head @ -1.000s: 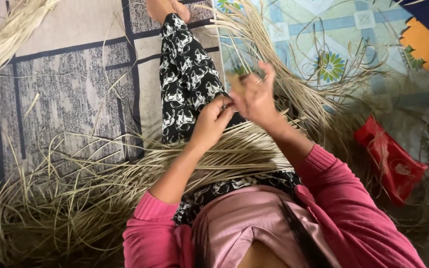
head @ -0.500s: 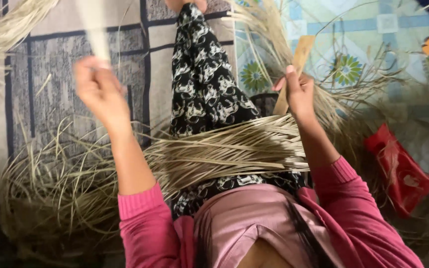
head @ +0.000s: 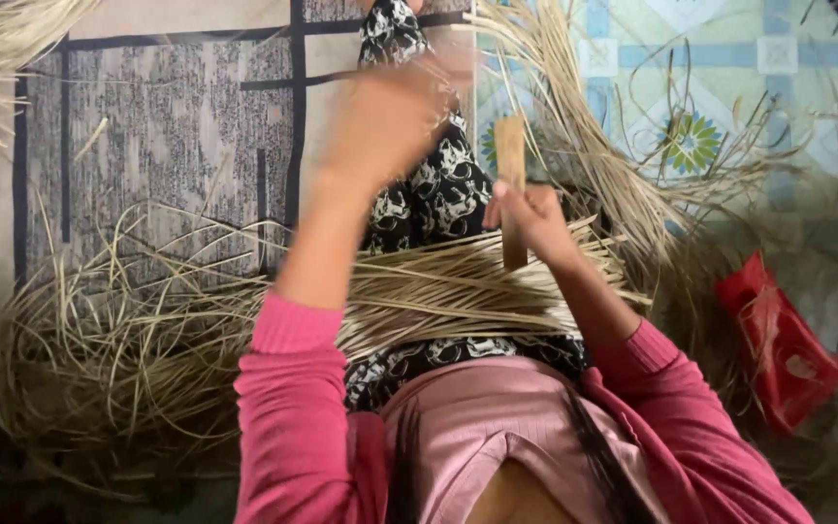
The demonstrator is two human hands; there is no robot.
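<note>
Floor: a grey patterned mat (head: 147,126) on the left and a blue-green tiled mat (head: 729,78) on the right, with a loose heap of dry straw strips (head: 99,359) spread over both and a flatter bundle of strips (head: 438,291) lying across the person's lap on the black-and-white trousers (head: 429,194). A red plastic bag (head: 778,349) lies on the floor at right, well apart from both hands. The right hand (head: 531,218) has its fingers closed around a short flat wooden stick (head: 511,184), held upright just above the lap bundle; the left hand (head: 390,116) is raised over the leg and motion-blurred, so I cannot tell its grip.
</note>
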